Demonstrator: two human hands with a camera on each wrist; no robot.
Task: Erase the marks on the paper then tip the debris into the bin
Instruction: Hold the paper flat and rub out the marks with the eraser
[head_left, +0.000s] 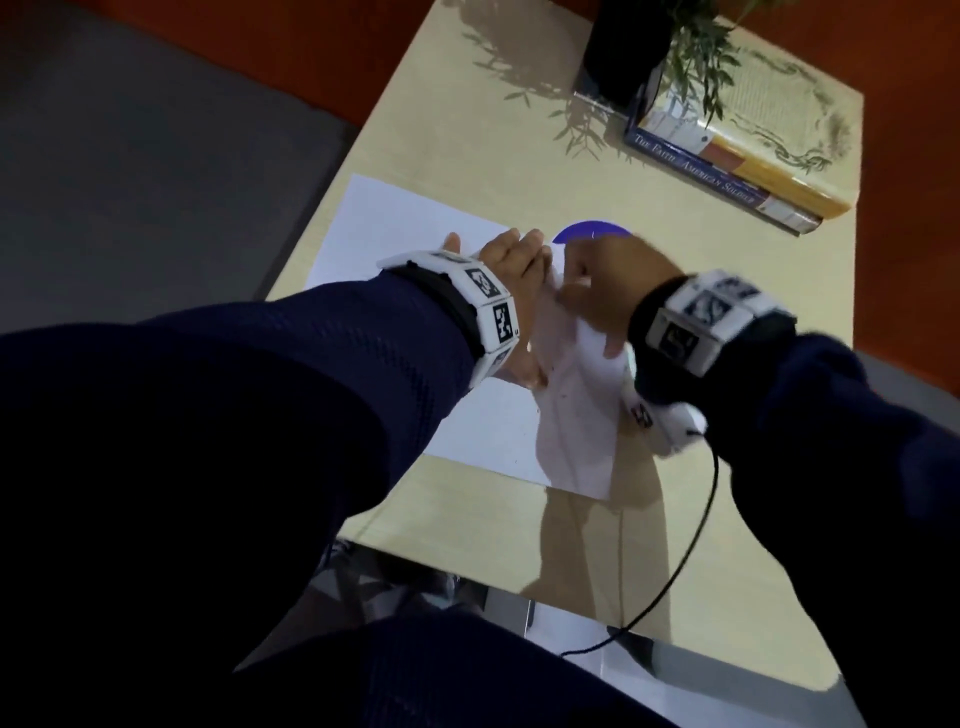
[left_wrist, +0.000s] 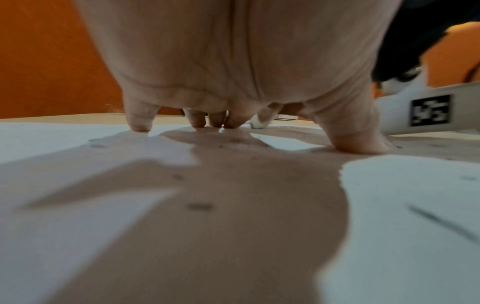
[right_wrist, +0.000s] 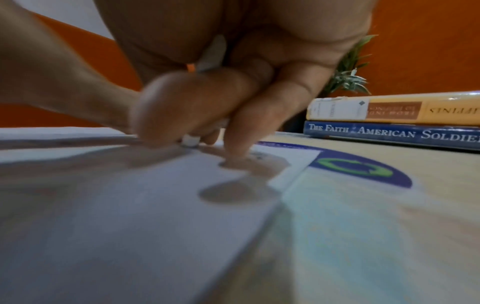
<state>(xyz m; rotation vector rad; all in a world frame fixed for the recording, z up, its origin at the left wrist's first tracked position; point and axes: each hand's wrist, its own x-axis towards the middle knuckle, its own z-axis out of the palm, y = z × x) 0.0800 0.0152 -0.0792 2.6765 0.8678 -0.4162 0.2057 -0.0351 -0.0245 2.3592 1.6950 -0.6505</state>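
Note:
A white sheet of paper (head_left: 395, 223) lies on the beige table (head_left: 467, 130). My left hand (head_left: 514, 254) presses flat on it with fingers spread; its fingertips (left_wrist: 140, 125) touch the sheet. Dark crumbs of debris (left_wrist: 200, 206) dot the paper, and a dark mark (left_wrist: 441, 222) shows near its right side. My right hand (head_left: 597, 280) is curled and blurred beside the left. Its thumb and fingers pinch a small white eraser (right_wrist: 191, 140) against the paper (right_wrist: 130, 205); the eraser tip (left_wrist: 261, 123) also shows in the left wrist view. A purple disc with green recycling arrows (right_wrist: 363, 168) lies just past the paper's far corner.
Two stacked books (head_left: 737, 156) lie at the table's far right, with a potted plant (head_left: 628, 47) behind them. A black cable (head_left: 696, 519) runs from my right wrist over the table's near edge. The purple disc (head_left: 592, 231) lies just beyond my hands.

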